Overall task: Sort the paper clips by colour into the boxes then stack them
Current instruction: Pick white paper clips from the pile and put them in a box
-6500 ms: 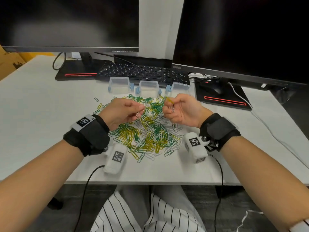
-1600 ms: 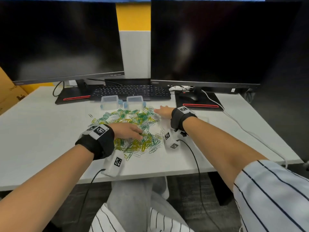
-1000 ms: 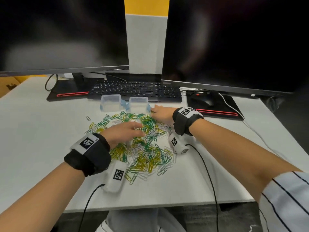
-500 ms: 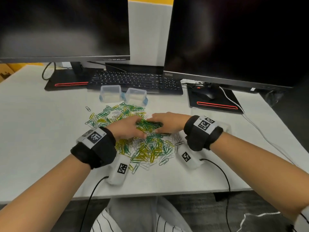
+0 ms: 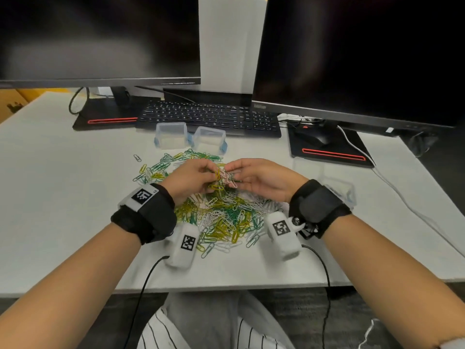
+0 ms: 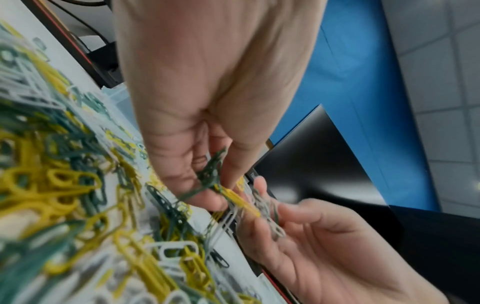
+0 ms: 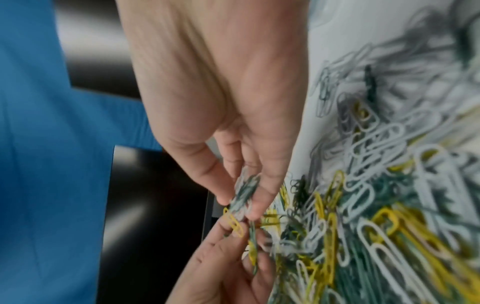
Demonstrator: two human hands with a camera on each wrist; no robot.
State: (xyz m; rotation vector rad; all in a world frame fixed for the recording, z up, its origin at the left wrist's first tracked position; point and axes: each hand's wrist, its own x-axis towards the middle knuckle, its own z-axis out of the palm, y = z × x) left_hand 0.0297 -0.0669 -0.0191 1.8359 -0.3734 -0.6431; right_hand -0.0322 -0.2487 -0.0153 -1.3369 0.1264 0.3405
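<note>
A heap of green, yellow and white paper clips (image 5: 221,215) lies on the white desk. Just above its far part my left hand (image 5: 214,176) and right hand (image 5: 229,170) meet, each pinching one end of a small tangle of clips (image 5: 224,177). In the left wrist view my left hand (image 6: 221,185) pinches green clips (image 6: 211,174) with a yellow one hanging off them. In the right wrist view my right hand (image 7: 241,202) grips a white-and-green bunch (image 7: 245,191). Two clear boxes (image 5: 171,136) (image 5: 210,139) stand beyond the heap. A third clear box (image 5: 346,193) sits right of my right wrist.
A black keyboard (image 5: 208,117) lies behind the boxes, under two dark monitors. A mouse (image 5: 313,137) on a black pad is at the back right, and a white cable (image 5: 392,182) runs down the desk's right side. A lone clip (image 5: 137,157) lies left of the heap.
Half a second ago both hands lay low in the heap. They have risen slightly with a tangle of clips pinched between them. Earlier the right hand was by the boxes.
</note>
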